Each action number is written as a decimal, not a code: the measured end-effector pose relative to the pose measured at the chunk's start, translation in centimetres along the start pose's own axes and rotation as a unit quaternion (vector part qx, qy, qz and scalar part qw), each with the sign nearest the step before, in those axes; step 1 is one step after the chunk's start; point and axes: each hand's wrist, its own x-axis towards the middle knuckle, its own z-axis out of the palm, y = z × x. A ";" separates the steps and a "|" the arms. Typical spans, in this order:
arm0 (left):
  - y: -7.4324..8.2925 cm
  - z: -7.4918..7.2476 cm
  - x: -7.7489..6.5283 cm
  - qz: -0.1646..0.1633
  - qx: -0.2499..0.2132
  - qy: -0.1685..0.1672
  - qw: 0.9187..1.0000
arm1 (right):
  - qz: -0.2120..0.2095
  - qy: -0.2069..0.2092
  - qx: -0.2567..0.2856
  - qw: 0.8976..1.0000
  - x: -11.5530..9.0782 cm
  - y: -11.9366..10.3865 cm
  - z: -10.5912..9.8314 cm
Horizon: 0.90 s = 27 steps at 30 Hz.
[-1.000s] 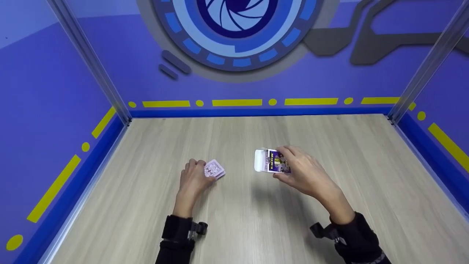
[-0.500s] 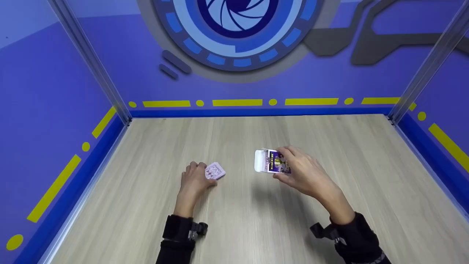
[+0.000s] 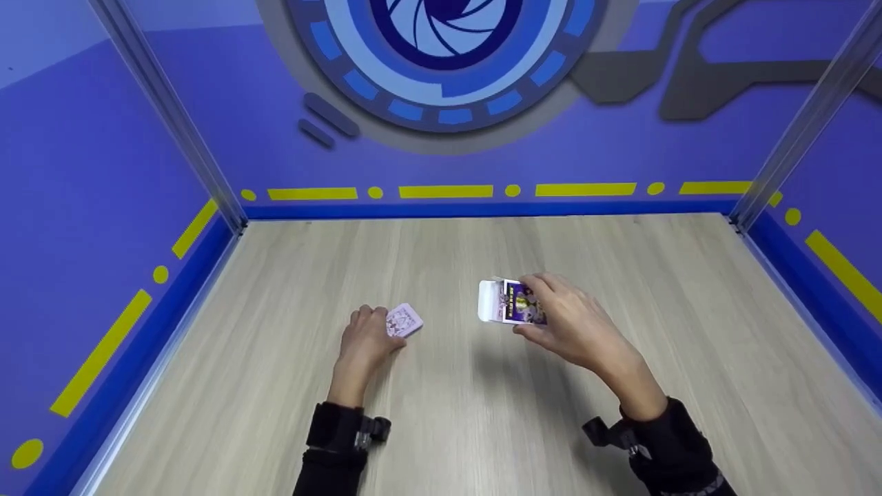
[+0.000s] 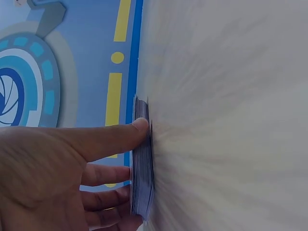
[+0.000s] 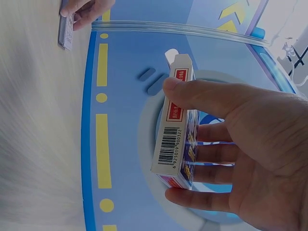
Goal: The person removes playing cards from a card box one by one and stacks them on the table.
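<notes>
A deck of playing cards with a pale pink patterned back lies flat at the table surface. My left hand grips it by its edges. The left wrist view shows the thumb on the near edge of the deck and the fingers at the far side. My right hand holds a small card box above the table, its white end flap open and facing left. In the right wrist view, thumb and fingers clasp the box, whose barcode side shows. What the box holds is hard to make out.
The wood-grain table spreads under both hands. Blue printed panels with yellow marks enclose its back and sides, with metal posts at the corners. A black strap with a small camera sits on each wrist.
The deck looked uneven, with cards sticking out at its lower right, and now looks squared. My left hand has shifted slightly toward me. The right hand and box have stayed put.
</notes>
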 end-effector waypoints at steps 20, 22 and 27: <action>7.4 -2.9 -3.4 0.123 -0.097 0.254 0.955 | -0.001 -0.005 -0.002 1.000 0.1 -0.2 0.4; 8.6 -2.9 -4.1 0.145 -0.115 0.263 0.947 | -0.002 -0.005 -0.001 1.000 0.1 -0.2 0.5; 11.0 -2.7 -5.5 0.187 -0.191 0.245 0.932 | -0.003 -0.004 -0.006 1.000 0.0 -0.3 0.7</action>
